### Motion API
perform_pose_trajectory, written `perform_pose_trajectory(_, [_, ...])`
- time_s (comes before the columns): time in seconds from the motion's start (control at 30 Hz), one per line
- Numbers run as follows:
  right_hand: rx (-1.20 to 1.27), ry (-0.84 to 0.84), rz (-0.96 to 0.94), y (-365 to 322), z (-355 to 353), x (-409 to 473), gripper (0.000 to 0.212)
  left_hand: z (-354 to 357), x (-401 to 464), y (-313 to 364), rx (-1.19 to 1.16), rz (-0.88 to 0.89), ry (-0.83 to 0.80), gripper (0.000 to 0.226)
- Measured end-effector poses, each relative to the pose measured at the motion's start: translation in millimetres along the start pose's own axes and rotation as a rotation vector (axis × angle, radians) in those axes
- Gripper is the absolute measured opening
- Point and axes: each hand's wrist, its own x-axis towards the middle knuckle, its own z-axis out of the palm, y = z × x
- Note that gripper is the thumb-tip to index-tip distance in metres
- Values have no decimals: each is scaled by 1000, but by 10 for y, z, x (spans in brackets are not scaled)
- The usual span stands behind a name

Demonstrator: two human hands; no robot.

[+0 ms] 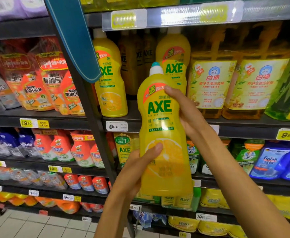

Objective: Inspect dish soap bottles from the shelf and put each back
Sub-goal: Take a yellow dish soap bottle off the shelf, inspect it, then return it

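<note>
Currently, shelf [200,123]: I see a gap between two standing AXE bottles, likely where the held one belongs.
Held bottle [163,134]: yellow AXE dish soap, upright in front of the shelf, label towards me so I can read it.
Right hand [188,114]: wraps the bottle's upper side from behind, thumb on the label, steadying the neck end.
Left hand [140,162]: cups the lower body, thumb across the lemon picture, taking the weight.
Cap [156,68]: white with teal tip, apparently closed.

1. Held bottle [163,134]: glossy translucent yellow plastic, smooth white cap.
2. Shelf edge [72,124]: dark matt metal.
3. Price tag strip [173,16]: shiny clear plastic.
4. Floor [37,225]: smooth pale tiles.
</note>
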Motion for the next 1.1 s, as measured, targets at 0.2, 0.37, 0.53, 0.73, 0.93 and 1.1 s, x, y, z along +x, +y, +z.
perform_pose_trajectory(0.2, [44,140,218,-7,10,103,46,-51,-131,258,-254,-38,-75,22])
perform_pose_trajectory(0.37, [33,139,337,97,26,87,19,-59,-255,504,-387,33,-289,46])
perform_pose_trajectory(0.53, [11,112,363,106,59,100,31,-10,-236,575,-187,-12,-171,31])
perform_pose_trajectory(0.73, [34,66,219,22,149,163,37,-109,-132,292,3,-9,-3,22])
perform_pose_trajectory(0.93, [-71,-118,9,-50,158,74,30,-166,-29,25,120,75,42,62])
perform_pose_trajectory(1.1, [-113,-89,-150,-97,165,-23,43,-187,13,14,191,178,50,62])
